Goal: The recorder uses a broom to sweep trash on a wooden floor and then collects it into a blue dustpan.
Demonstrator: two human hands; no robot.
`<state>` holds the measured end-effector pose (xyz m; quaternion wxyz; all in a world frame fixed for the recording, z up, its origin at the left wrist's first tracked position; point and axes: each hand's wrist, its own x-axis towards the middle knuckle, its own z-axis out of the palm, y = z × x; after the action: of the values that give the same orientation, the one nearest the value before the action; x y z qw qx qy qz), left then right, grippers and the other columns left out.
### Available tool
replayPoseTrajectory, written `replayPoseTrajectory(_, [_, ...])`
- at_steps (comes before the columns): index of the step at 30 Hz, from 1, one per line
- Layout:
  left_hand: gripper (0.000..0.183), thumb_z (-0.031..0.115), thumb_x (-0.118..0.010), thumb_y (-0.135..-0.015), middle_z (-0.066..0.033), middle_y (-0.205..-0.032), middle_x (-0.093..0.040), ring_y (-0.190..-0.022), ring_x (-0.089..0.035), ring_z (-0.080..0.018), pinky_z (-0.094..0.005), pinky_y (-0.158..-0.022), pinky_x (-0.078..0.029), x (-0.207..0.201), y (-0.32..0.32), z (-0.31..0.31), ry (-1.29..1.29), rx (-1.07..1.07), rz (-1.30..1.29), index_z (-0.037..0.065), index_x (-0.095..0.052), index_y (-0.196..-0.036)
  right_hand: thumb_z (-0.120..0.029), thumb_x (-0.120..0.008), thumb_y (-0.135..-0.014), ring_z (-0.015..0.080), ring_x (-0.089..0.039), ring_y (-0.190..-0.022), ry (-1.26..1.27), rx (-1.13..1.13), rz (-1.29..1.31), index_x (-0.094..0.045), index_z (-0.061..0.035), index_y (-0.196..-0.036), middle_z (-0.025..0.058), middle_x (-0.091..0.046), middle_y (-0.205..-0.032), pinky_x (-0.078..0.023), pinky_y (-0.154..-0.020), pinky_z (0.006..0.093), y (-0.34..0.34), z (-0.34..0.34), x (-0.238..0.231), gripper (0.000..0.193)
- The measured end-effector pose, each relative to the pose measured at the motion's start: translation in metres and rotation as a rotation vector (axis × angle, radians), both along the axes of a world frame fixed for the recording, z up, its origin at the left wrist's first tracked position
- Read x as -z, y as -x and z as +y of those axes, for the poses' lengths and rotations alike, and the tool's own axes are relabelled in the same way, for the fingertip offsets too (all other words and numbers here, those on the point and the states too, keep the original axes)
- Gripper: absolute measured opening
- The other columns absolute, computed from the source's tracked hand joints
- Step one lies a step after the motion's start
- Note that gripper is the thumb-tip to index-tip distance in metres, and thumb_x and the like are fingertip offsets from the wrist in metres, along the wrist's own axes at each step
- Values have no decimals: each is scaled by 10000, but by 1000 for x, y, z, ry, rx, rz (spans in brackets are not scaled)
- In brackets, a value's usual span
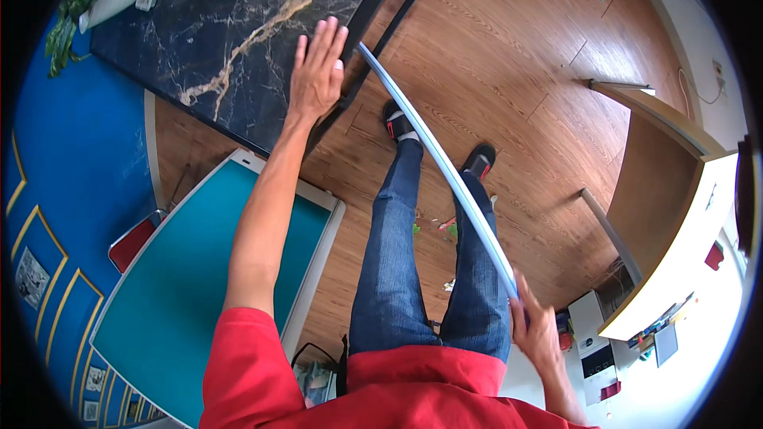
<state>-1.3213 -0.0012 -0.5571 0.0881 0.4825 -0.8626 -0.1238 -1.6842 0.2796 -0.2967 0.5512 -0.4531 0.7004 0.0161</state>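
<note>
A long, slim pale-blue strip (441, 155) slants across the picture in front of my legs. My right hand (534, 322) is closed around its lower end, near my right hip. The strip's far end points toward the edge of a black table with a gold-veined marble pattern (238, 24). Over that same edge lies my left hand (319, 71), its fingers stretched out and holding nothing. Whether its palm presses on the tabletop or hovers just above it, I cannot tell.
A teal-topped table with a white frame (183, 294) stands at the left. A white plant pot (111, 0) sits at the black table's far left corner. At the right is a wooden desk (664, 183). Small green and red bits (449, 226) lie on the wooden floor between my legs.
</note>
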Motion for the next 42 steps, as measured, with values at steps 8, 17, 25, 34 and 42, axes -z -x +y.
replayPoseTrajectory(8, [516, 158, -402, -968, -231, -1530, -260, -1391, -297, -403, -502, -1110, -255, -24, 11, 130, 82, -490, 84, 36, -342, -1466, -210, -460, -973, 433, -635, -698, 277, -405, 5, -365, -114, -1421, 268, -614, -738, -503, -617, 536, -30, -120, 227, 468])
replayPoseTrajectory(17, [639, -20, -449, -877, -220, -1546, -211, -1417, -238, -388, -443, -1158, -232, -71, 87, 298, -186, -949, 234, 53, -277, -1488, -134, -430, -960, 409, -674, -834, 174, -783, 197, -313, -35, -1432, 261, -656, -926, -547, -729, 511, 30, -123, 174, 496])
replayPoseTrajectory(25, [544, -5, -452, -908, -173, -1467, -376, -1356, -371, -349, -431, -1084, -368, -134, 148, 357, -381, -1018, 566, 74, -373, -1441, -181, -475, -959, 444, -658, -786, 170, -895, 286, -375, -84, -1413, 280, -642, -800, -525, -667, 535, 106, -94, 55, 474])
replayPoseTrajectory(34, [416, 1, -473, -919, -132, -1287, -532, -1130, -589, -256, -353, -889, -501, -151, 184, 391, -397, -1082, 864, 80, -520, -1324, -148, -508, -956, 478, -628, -711, 361, -720, 123, -504, -57, -1316, 323, -593, -730, -460, -594, 543, 122, -85, 2, 371])
replayPoseTrajectory(42, [312, 48, -491, -944, -113, -1074, -650, -925, -650, -197, -337, -817, -518, -154, 209, 416, -541, -1046, 1091, 52, -555, -1249, -248, -451, -957, 467, -629, -862, 471, -779, 93, -526, -70, -1254, 294, -643, -933, -493, -740, 562, -60, -153, 164, 355])
